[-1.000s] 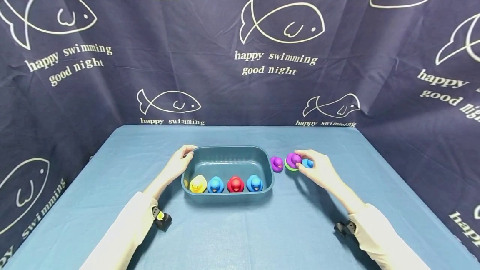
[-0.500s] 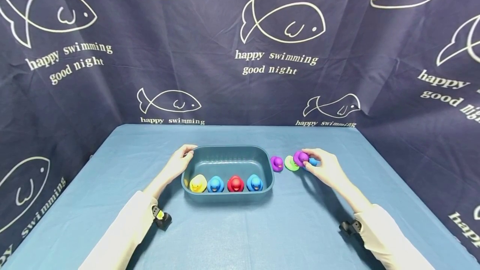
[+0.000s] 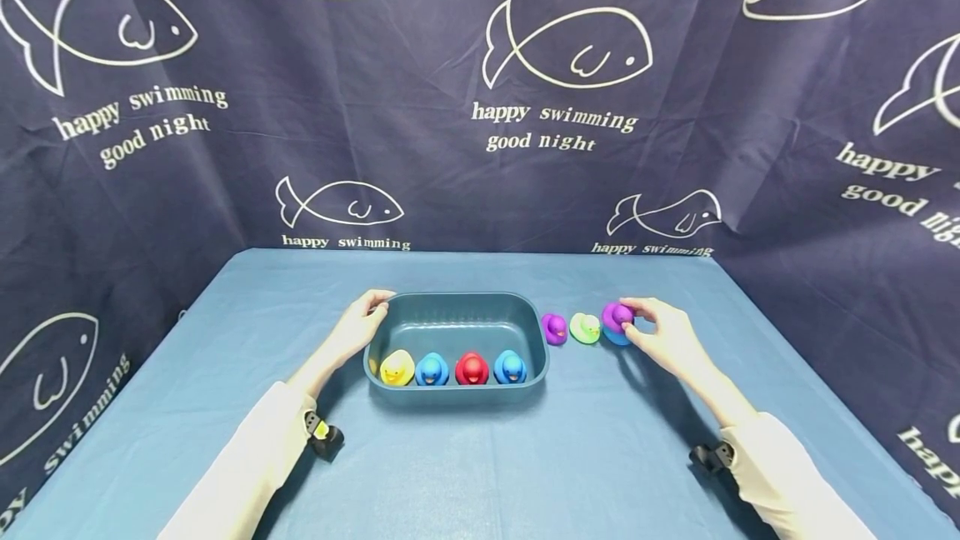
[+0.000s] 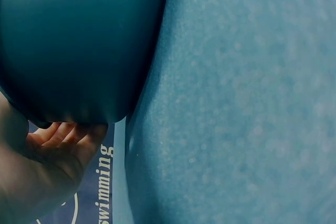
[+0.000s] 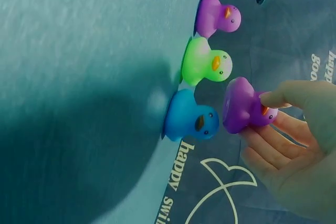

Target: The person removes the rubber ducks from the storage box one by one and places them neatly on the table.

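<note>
My right hand [image 3: 663, 336] pinches a purple rubber duck [image 5: 241, 106] between thumb and fingers. In the right wrist view, that duck hangs clear of the table, just above a blue duck [image 5: 184, 116]. A green duck [image 3: 585, 328] and a second purple duck [image 3: 554, 328] stand in a row to its left. At the far left corner of a dark teal bin [image 3: 457, 392], my left hand [image 3: 360, 325] grips the rim. Its fingers [image 4: 71, 139] curl behind the bin wall in the left wrist view.
Along the bin's near wall sit a yellow duck [image 3: 397, 367], a red duck [image 3: 472, 368] and two blue ducks, one at the right end [image 3: 509, 367]. A light blue cloth covers the table [image 3: 465, 473]. Dark fish-print curtains [image 3: 450, 148] hang behind and at both sides.
My right hand has carried the purple duck rightward from over the green duck to over the blue duck. The green duck now shows fully. My left hand and the bin stay put.
</note>
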Demonstrator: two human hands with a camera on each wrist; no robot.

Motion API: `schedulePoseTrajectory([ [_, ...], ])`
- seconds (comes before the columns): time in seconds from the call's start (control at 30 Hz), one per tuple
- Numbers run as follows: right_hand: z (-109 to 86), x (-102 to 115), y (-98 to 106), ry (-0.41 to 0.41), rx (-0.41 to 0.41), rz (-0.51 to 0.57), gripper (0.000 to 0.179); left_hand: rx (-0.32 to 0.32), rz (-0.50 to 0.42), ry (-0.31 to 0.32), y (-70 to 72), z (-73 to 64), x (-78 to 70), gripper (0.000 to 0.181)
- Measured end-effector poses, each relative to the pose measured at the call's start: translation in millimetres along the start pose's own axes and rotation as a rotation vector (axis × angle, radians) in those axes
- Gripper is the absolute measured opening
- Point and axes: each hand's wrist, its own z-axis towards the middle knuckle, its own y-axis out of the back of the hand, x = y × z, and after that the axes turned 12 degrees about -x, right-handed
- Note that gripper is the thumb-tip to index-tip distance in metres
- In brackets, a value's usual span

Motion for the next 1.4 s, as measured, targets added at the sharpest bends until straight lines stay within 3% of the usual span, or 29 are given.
schedulePoseTrajectory([
  [1.4, -3.3, -33, 20, -0.025, -0.008, -0.094, 0.036, -0.007, -0.001, -0.014, 0.1, -1.1, -1.2, 0.03],
])
